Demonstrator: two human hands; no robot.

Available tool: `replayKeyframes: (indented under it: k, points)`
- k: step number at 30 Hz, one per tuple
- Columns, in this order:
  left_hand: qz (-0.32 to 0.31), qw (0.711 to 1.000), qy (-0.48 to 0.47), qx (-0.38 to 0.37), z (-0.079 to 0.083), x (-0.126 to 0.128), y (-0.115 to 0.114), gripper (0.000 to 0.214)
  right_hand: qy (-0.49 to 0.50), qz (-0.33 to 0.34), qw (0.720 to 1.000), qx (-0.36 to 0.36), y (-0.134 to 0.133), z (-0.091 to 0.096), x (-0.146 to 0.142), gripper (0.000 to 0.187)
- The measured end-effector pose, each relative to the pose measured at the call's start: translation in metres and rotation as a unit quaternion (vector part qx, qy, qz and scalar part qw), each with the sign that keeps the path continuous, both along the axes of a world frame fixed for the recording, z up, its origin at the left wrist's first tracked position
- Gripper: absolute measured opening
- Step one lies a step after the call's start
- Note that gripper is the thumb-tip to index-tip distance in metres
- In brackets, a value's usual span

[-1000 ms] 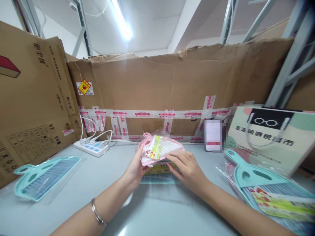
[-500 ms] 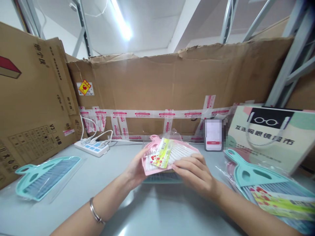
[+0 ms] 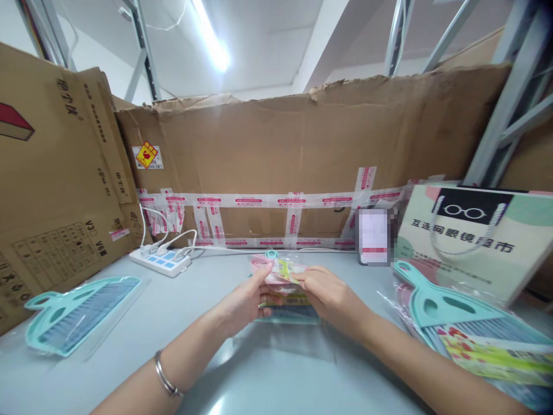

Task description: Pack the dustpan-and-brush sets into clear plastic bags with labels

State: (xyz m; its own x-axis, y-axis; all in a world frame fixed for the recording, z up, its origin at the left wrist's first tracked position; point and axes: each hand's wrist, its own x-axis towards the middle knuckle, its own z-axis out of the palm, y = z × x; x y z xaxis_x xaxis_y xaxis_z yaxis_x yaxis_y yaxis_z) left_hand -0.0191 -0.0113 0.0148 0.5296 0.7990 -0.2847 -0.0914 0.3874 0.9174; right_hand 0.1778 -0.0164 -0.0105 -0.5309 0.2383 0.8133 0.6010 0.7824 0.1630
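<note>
Both my hands hold a pink brush-and-dustpan set (image 3: 276, 273) with a yellow-green label, wrapped in clear plastic, low over the grey table (image 3: 259, 369). My left hand (image 3: 244, 300) pinches its left edge. My right hand (image 3: 328, 297) grips its right side with fingers curled. Under it lies a teal set (image 3: 285, 311) in plastic, its handle tip showing behind the pink one.
A teal brush set (image 3: 78, 311) lies at the left. More bagged sets (image 3: 466, 323) are stacked at the right before a paper bag (image 3: 475, 242). A power strip (image 3: 159, 260) and a phone (image 3: 375, 237) stand by the taped cardboard wall (image 3: 302, 161).
The pink set has been tilted down from facing me to nearly flat, lowered onto the teal set. Both hands came down with it.
</note>
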Motion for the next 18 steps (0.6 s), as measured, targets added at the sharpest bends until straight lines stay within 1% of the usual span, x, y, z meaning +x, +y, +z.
replayKeyframes:
  k: [2, 5, 6, 9, 12, 13, 15, 18]
  points:
    - [0.026, 0.999, 0.009, 0.036, 0.000, 0.001, -0.002, 0.050, 0.024, -0.005, 1.000, -0.009, -0.003, 0.000, -0.004, 0.020]
    - [0.063, 0.994, 0.044, 0.079, 0.001, 0.001, -0.005, 0.043, 0.055, -0.023, 0.997, -0.040, -0.008, 0.002, -0.008, 0.017]
    - [0.067, 0.993, 0.051, 0.088, 0.001, 0.001, -0.005, 0.041, 0.063, -0.031, 0.996, -0.052, -0.009, 0.003, -0.008, 0.017]
    - [0.051, 0.991, 0.060, 0.109, 0.002, 0.001, -0.006, 0.038, 0.082, -0.045, 0.993, -0.076, -0.011, 0.004, -0.008, 0.015]
    - [0.037, 0.989, 0.064, 0.130, 0.005, 0.001, -0.007, 0.032, 0.090, -0.042, 0.993, -0.069, -0.013, 0.006, -0.007, 0.016]
    - [0.028, 0.988, 0.066, 0.134, 0.007, 0.000, -0.007, 0.029, 0.083, -0.040, 0.994, -0.057, -0.014, 0.008, -0.007, 0.016]
    - [-0.011, 0.988, 0.075, 0.135, 0.011, -0.003, -0.008, 0.023, 0.061, -0.040, 0.997, -0.035, -0.016, 0.011, -0.008, 0.018]
    - [-0.111, 0.980, 0.099, 0.134, 0.019, -0.011, -0.008, 0.016, 0.033, -0.033, 0.999, -0.008, -0.021, 0.016, -0.010, 0.022]
